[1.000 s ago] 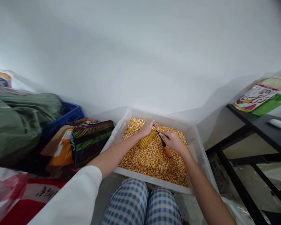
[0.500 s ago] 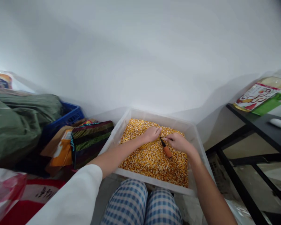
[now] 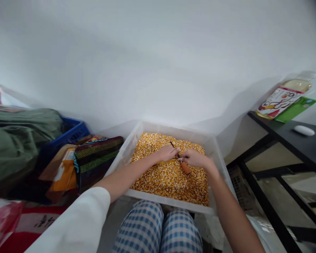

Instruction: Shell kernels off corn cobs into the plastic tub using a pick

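Note:
A slim tool with a thin black shaft and an orange-brown block-like end [image 3: 185, 168] lies slantwise over a bed of corn kernels [image 3: 165, 182]. My left hand [image 3: 168, 153] is closed in a pinch around the shaft, whose black tip pokes out beyond the fingers. From the other side my right hand [image 3: 192, 157] pinches with thumb and fingertips, close to the left fingertips; a thin dark line shows between them. Fingers partly hide the middle of the shaft. The kernels fill a translucent white plastic bin [image 3: 171, 201] in front of my knees.
Left of the bin are a striped mesh bag [image 3: 98, 158], an orange packet [image 3: 65, 172] and a blue crate [image 3: 73, 131] under green cloth. A black table [image 3: 281, 135] on the right carries a bottle [image 3: 284, 96] and a white mouse-like object [image 3: 304, 130]. A white wall rises behind.
The tool has shifted: its black tip now sticks out past my left fingers, and the orange-brown end sits closer under my right hand. My hands have come closer together. The view has swung slightly.

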Demonstrator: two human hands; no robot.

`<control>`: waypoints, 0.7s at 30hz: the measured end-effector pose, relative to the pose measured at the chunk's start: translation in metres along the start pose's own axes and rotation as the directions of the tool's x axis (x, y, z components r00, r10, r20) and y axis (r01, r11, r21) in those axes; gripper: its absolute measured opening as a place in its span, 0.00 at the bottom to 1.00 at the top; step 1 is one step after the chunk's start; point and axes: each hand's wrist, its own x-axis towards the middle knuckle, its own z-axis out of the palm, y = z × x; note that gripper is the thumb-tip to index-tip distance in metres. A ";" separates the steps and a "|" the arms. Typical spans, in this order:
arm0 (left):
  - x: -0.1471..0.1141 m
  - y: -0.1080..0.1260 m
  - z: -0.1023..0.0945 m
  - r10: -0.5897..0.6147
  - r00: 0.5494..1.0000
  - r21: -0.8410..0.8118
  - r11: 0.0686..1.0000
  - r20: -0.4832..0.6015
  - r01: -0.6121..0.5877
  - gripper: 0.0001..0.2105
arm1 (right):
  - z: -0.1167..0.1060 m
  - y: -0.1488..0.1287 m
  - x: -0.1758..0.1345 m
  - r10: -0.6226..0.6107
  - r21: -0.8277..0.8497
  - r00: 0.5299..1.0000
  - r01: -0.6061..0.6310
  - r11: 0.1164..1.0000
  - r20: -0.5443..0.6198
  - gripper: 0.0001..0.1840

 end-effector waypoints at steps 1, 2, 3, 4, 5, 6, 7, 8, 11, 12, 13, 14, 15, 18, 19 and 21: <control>0.000 0.002 0.001 -0.001 1.000 0.003 1.000 0.015 0.001 0.27 | 0.000 0.000 0.000 -0.005 0.003 1.000 0.004 1.000 0.020 0.15; -0.001 0.004 0.002 0.004 0.999 0.016 1.000 0.042 -0.005 0.26 | -0.001 0.000 0.000 -0.008 0.006 0.999 0.008 1.000 0.047 0.15; -0.002 0.007 0.004 0.015 0.997 0.040 0.999 0.077 -0.018 0.24 | -0.001 0.000 0.000 -0.009 0.008 0.997 0.008 1.000 0.078 0.15; -0.002 0.009 0.007 0.026 0.993 0.072 0.997 0.118 -0.034 0.23 | -0.001 0.000 0.000 -0.006 0.007 0.994 0.005 1.000 0.109 0.14; -0.002 0.011 0.010 0.036 0.986 0.107 0.993 0.160 -0.053 0.21 | -0.001 0.000 0.000 0.001 -0.002 0.990 -0.001 1.000 0.138 0.13; -0.003 0.013 0.013 0.046 0.979 0.133 0.988 0.197 -0.073 0.20 | 0.001 -0.001 0.001 0.011 -0.015 0.987 -0.009 1.000 0.157 0.12; -0.003 0.013 0.016 0.049 0.974 0.144 0.986 0.223 -0.082 0.19 | 0.004 -0.001 0.002 0.017 -0.028 0.986 -0.013 1.000 0.168 0.12; -0.002 0.013 0.019 0.040 0.973 0.135 0.988 0.228 -0.072 0.18 | 0.008 -0.003 0.003 0.013 -0.037 0.983 -0.007 0.999 0.183 0.11; 0.000 0.008 0.022 -0.012 0.986 -0.042 0.999 0.165 0.019 0.21 | 0.025 -0.014 0.011 -0.047 -0.032 0.950 0.060 0.998 0.309 0.10; 0.002 0.004 0.021 -0.027 0.992 -0.129 0.991 0.125 0.043 0.23 | 0.030 -0.019 0.014 -0.054 -0.037 0.926 0.073 0.997 0.373 0.10; 0.003 0.000 0.018 -0.038 0.996 -0.221 0.974 0.080 0.054 0.25 | 0.034 -0.023 0.017 -0.046 -0.051 0.903 0.074 0.996 0.427 0.10; 0.005 -0.004 0.015 -0.047 0.999 -0.296 0.954 0.025 0.053 0.27 | 0.036 -0.027 0.019 -0.060 -0.041 0.899 0.087 0.995 0.434 0.10; 0.006 -0.008 0.012 -0.068 0.997 -0.352 0.934 -0.025 0.055 0.27 | 0.037 -0.028 0.020 -0.084 -0.014 0.913 0.097 0.995 0.399 0.11; 0.009 -0.022 -0.001 -0.154 0.974 -0.504 0.862 -0.163 0.052 0.25 | 0.029 -0.025 0.019 -0.130 0.070 0.965 0.116 0.991 0.230 0.13; 0.009 -0.026 -0.006 -0.186 0.962 -0.550 0.834 -0.201 0.047 0.24 | 0.026 -0.021 0.017 -0.118 0.088 0.976 0.104 0.991 0.183 0.14; 0.008 -0.035 -0.015 -0.277 0.928 -0.642 0.765 -0.250 0.056 0.24 | 0.019 -0.015 0.015 -0.072 0.104 0.990 0.059 0.993 0.118 0.15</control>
